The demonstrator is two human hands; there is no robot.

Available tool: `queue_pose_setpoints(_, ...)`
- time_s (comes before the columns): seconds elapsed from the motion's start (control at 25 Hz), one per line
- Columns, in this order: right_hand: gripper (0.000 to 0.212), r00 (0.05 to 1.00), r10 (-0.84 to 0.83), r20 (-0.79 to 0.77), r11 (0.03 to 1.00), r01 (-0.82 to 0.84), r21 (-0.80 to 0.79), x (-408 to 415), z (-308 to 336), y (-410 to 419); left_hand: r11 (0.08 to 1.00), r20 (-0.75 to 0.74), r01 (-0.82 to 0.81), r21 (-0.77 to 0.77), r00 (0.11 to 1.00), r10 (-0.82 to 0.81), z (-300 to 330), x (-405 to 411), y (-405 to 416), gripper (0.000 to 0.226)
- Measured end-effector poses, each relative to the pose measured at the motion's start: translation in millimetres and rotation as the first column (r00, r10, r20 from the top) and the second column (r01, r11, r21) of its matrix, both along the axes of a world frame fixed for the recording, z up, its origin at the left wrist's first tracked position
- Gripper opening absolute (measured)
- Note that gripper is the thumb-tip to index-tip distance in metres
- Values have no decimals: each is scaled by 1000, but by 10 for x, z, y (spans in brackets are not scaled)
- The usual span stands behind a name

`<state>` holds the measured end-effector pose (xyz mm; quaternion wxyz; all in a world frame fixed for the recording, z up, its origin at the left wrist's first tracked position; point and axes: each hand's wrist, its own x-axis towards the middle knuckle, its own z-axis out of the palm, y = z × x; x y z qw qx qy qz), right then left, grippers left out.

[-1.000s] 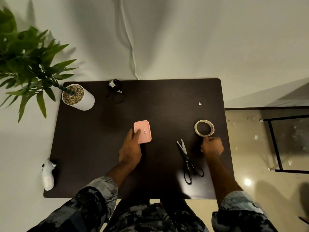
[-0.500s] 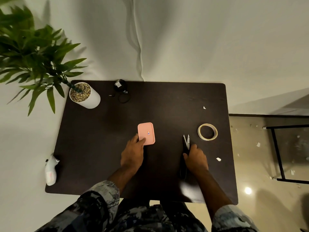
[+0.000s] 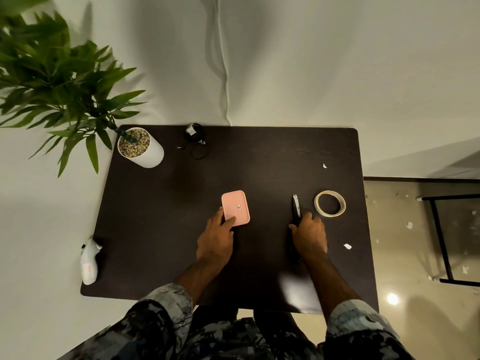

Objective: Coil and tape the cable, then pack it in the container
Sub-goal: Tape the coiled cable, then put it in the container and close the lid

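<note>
A pink lidded container lies flat in the middle of the dark table. My left hand rests on its near left corner, thumb on the lid and fingers along the left edge. My right hand grips the black scissors by the handles, which it hides; the closed blades point away from me. The roll of pale tape lies just right of the blades. The black cable, coiled with a white tag on it, sits at the table's far edge, out of both hands.
A white pot with pebbles and a green plant stands at the far left corner. A white object hangs at the left table edge. Small paper scraps lie on the right side. A black metal frame stands on the floor to the right.
My right hand left the tape roll, moved left and took the scissors by the handles. The left hand stayed on the pink container.
</note>
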<state>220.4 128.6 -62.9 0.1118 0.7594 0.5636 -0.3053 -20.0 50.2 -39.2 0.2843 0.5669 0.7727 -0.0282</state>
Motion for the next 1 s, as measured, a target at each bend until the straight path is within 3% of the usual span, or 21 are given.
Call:
queue_pose_setpoints(0.12, 67, 993, 12, 117, 997, -3, -77, -51, 51, -137, 999, -46, 48, 0, 998, -48, 20, 0, 16, 47)
queue_pose_setpoints(0.36, 33, 996, -12, 87, 999, 15, -36, -81, -43, -203, 996, -12, 86, -20, 996, -86, 48, 20, 14, 49)
queue_pose_setpoints(0.6, 31, 997, 8, 80, 1000, -7, -3, -128, -74, -135, 998, 91, 62, -32, 994, -59, 6, 11, 7, 50)
queue_pose_setpoints(0.84, 32, 999, -36, 27, 999, 35, 39, -84, -123, -174, 996, 67, 71, -55, 995, -67, 27, 27, 41, 54)
queue_pose_setpoints(1.0, 52, 1000, -6, 10, 1000, 6, 25, 36, 5, -151, 995, -30, 99, -26, 995, -99, 104, 80, 62, 59)
